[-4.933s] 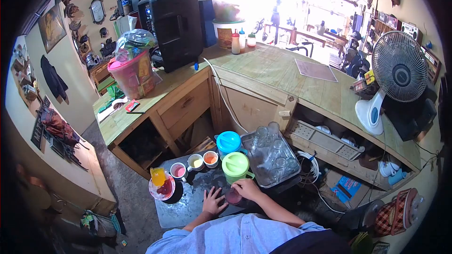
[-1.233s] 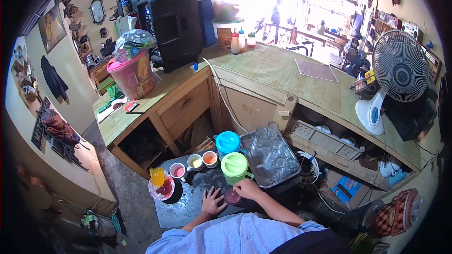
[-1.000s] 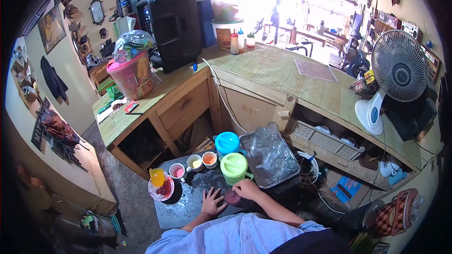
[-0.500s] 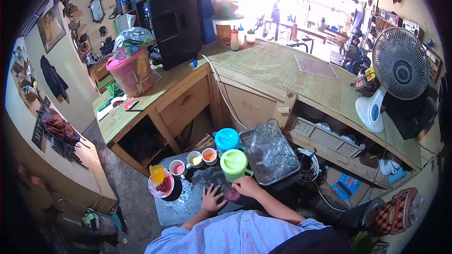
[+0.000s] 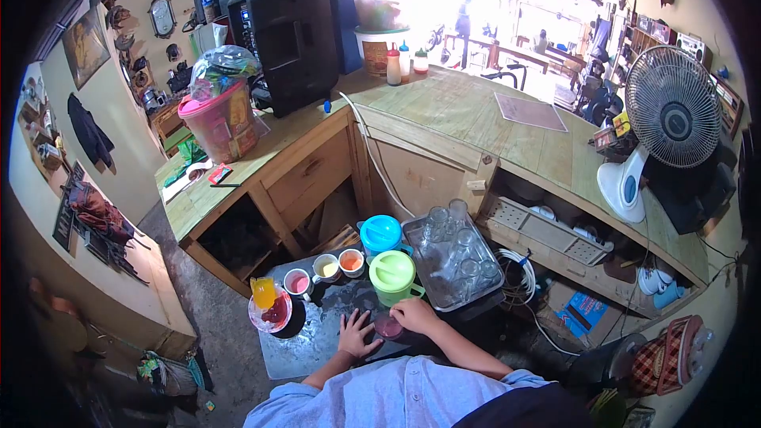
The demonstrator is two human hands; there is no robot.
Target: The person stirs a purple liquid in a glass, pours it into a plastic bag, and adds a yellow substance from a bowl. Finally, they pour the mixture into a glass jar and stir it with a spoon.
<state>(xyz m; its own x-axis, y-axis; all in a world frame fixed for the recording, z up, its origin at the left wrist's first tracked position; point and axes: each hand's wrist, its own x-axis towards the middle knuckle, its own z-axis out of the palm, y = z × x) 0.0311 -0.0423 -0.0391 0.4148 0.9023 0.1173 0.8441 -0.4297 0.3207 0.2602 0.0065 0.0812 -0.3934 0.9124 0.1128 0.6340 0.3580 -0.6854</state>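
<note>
My left hand (image 5: 356,336) lies with fingers spread on the dark tabletop, just left of a glass of reddish-purple liquid (image 5: 388,326). Over that glass's right side, my right hand (image 5: 414,315) is closed in a pinch; what it grips is too small to make out. Directly behind stands a lidded green pitcher (image 5: 392,276), with a lidded blue pitcher (image 5: 381,234) beyond it. Three cups line up to the left: one with pink contents (image 5: 298,282), one pale yellow (image 5: 326,267), one orange (image 5: 351,261).
A metal tray (image 5: 454,301) of several clear glasses sits right of the pitchers. At the table's left is a tub (image 5: 258,325) holding red and yellow items. A wooden counter (image 5: 412,107) wraps around, bearing a speaker (image 5: 289,40) and a fan (image 5: 674,107). Coiled cable (image 5: 519,277) hangs at right.
Both hands keep almost the same places and poses. The whole view has shifted very slightly; nothing visibly taken up or let go.
</note>
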